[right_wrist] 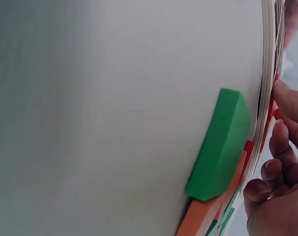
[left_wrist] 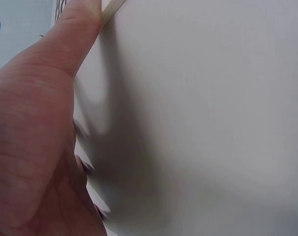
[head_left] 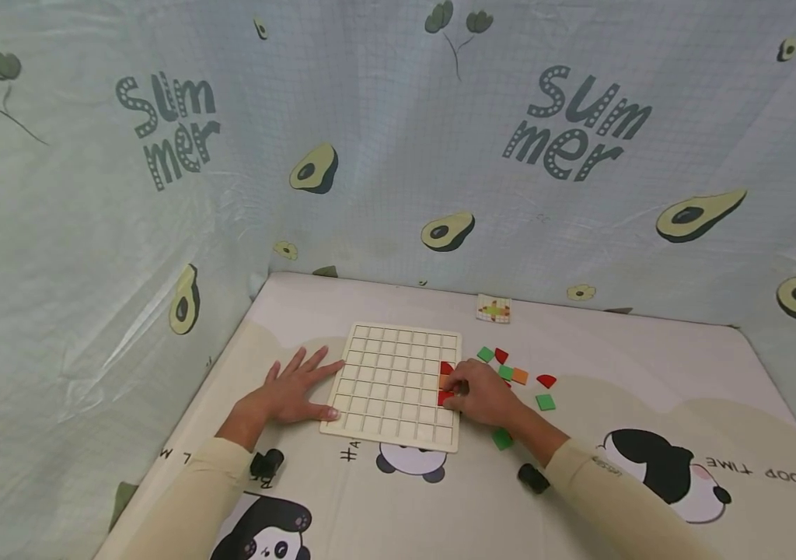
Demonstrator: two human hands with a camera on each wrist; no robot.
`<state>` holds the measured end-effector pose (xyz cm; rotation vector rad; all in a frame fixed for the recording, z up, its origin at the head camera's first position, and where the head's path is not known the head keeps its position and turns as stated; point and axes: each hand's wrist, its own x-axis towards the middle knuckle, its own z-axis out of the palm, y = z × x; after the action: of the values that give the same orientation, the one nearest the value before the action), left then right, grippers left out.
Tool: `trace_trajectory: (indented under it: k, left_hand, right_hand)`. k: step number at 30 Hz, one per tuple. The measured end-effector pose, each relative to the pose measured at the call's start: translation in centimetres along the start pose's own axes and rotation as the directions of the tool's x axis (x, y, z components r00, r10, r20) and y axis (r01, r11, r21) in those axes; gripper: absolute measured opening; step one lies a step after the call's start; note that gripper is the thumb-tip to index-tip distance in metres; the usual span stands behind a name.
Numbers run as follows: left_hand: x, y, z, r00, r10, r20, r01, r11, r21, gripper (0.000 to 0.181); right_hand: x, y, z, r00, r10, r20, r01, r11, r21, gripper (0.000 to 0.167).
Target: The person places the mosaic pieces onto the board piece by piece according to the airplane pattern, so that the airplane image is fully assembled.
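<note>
A pale wooden grid board (head_left: pixel 391 381) lies on the table. My left hand (head_left: pixel 298 389) is spread flat at its left edge, fingers straight, the thumb resting on the lower left corner; the left wrist view shows the thumb and palm (left_wrist: pixel 31 123) close up. At the board's right edge my right hand (head_left: pixel 485 393) pinches a small red piece (right_wrist: pixel 278 114) between thumb and fingertip, its other fingers curled. A red quarter-round piece (head_left: pixel 446 367) and an orange square (head_left: pixel 444 380) sit in the right column beside the fingertips, which partly hide them.
Loose pieces lie right of the board, among them a green square (head_left: pixel 546 402), a red quarter-round (head_left: pixel 546 381) and an orange square (head_left: pixel 520 376). A pattern card (head_left: pixel 494 309) lies at the back. Black objects (head_left: pixel 267 464) lie near both forearms. Printed curtains (head_left: pixel 384 155) enclose the table.
</note>
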<state>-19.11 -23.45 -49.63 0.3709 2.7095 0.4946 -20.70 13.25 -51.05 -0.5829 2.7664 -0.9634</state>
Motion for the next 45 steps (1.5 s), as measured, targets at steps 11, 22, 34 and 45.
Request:
trace_trajectory:
  k: [11,22,34,45]
  left_hand:
    - [-0.1,0.0,-0.1,1.0,0.005,-0.003,-0.005,1.0,0.014,0.096]
    - [0.0,0.1,0.1,1.0,0.008,0.007,-0.008,1.0,0.012,0.096]
    - [-0.4,0.1,-0.3,1.0,0.008,-0.001,-0.008,1.0,0.016,0.095]
    - [-0.1,0.0,-0.1,1.0,0.017,0.0,-0.017,1.0,0.015,0.095]
  right_hand:
    - [-0.2,-0.3,0.1,1.0,0.003,0.0,-0.003,1.0,-0.02,0.012]
    - [-1.4,3.8,-3.6,0.994,-0.036,-0.102,0.036,0.999,0.003,0.009]
    - [-2.9,8.3,-6.5,0.982,0.119,-0.145,-0.128,0.99,-0.06,0.026]
    - [-2.9,8.7,-6.5,0.982,0.141,-0.128,-0.149,0.987,-0.056,0.018]
